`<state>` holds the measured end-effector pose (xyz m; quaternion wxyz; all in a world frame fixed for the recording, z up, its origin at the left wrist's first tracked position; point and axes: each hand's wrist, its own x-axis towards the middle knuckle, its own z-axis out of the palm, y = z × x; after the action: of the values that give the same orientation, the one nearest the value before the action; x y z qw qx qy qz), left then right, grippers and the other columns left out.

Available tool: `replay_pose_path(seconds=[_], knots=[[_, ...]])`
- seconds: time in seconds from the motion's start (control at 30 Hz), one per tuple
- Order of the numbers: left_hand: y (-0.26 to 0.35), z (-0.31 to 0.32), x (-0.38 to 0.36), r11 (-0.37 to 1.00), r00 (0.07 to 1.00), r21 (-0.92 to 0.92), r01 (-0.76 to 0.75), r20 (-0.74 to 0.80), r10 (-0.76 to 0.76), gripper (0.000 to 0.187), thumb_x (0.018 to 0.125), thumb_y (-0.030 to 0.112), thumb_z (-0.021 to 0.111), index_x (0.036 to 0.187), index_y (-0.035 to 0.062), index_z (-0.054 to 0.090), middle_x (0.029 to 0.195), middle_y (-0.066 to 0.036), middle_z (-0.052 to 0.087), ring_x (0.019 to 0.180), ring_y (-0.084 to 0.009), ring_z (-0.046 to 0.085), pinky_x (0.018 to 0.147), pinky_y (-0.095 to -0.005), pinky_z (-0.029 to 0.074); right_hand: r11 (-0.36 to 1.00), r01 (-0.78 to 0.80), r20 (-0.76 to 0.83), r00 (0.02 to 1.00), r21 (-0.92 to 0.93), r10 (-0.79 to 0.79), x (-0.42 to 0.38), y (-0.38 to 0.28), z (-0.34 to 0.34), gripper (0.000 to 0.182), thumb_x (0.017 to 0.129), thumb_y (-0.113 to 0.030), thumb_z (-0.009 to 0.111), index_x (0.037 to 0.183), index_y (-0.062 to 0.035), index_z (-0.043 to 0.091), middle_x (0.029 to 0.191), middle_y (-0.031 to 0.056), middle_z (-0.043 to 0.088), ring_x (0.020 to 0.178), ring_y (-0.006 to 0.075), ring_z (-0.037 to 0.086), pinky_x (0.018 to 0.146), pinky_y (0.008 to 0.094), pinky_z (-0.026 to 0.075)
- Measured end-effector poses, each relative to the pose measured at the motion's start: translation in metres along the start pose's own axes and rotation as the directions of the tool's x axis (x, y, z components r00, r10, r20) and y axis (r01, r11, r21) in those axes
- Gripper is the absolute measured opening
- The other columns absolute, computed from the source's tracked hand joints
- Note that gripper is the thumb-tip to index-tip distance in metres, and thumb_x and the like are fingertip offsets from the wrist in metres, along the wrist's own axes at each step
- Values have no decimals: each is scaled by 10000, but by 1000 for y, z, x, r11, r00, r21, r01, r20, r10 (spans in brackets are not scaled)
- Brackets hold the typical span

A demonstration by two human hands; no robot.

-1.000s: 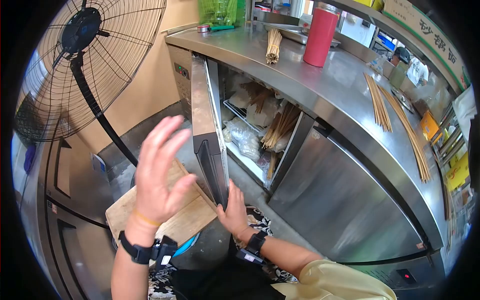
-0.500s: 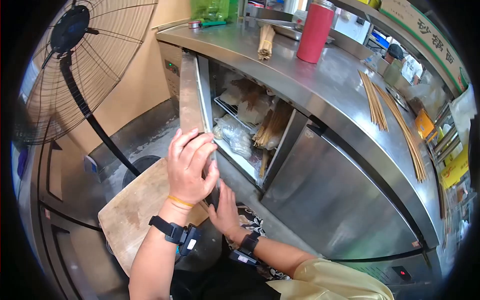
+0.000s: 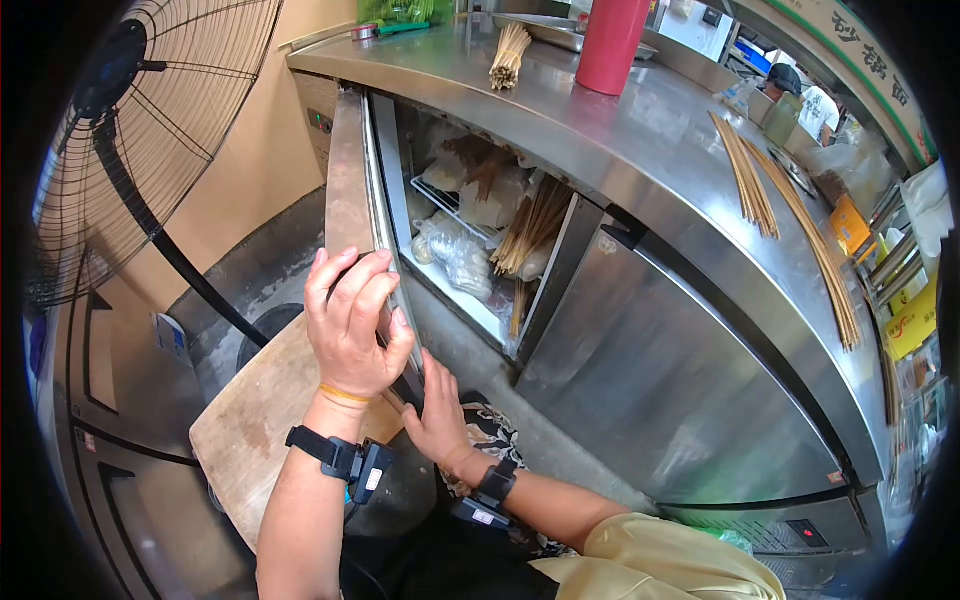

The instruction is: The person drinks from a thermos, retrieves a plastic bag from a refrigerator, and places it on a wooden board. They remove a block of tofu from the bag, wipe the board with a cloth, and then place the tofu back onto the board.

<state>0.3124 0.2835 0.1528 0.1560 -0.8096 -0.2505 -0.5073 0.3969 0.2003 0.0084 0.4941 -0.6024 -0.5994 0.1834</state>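
My left hand (image 3: 350, 325) is at the edge of the swung-out steel refrigerator door (image 3: 350, 190), fingers curled over it and thumb on the inner side. Lower down, my right hand (image 3: 438, 412) rests against the same door with its fingers stretched out together. Behind the door, the undercounter refrigerator compartment (image 3: 455, 290) shows bundles of skewers (image 3: 532, 230), clear plastic bags (image 3: 455, 250) with pale contents, and a wire shelf.
A wooden board (image 3: 265, 410) lies left of my arms, below a large standing fan (image 3: 110, 70). On the steel counter (image 3: 640, 150) are a tied stick bundle (image 3: 510, 55), a red flask (image 3: 607, 50) and loose skewers (image 3: 820, 250). A person (image 3: 785, 80) is in the background.
The view has shifted, so the counter and compartment appear farther up and left. Both hands keep their places on the door, which appears slightly farther left.
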Motion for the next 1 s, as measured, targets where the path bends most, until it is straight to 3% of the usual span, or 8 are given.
replay_pose_path(seconds=[0.17,0.27,1.0], knots=[[-2,2,-2,1000,1000,13,-18,-8,18,332,738,141,567,1063,84,529,1168,-97,579,1161,-342,468,1054,-544,314,1000,-15,21,1000,16,15,-1,6,0,775,727,-6,576,1420,12,231,1315,235,390,1147,398,412,994,427,378],[-3,2,-2,1000,1000,19,-22,-8,23,333,739,143,568,1064,86,529,1173,-95,577,1159,-341,468,1051,-544,317,997,-37,25,999,68,36,0,5,1,744,742,-19,552,1412,19,233,1333,246,381,1204,428,373,1062,474,300],[-5,4,-4,1000,998,-7,-4,-69,3,313,738,162,566,1043,97,537,1169,-77,577,1141,-329,466,1045,-537,324,995,-16,22,1000,102,14,0,10,6,744,729,-8,575,1401,30,257,1333,251,381,1210,422,374,1061,452,297]])
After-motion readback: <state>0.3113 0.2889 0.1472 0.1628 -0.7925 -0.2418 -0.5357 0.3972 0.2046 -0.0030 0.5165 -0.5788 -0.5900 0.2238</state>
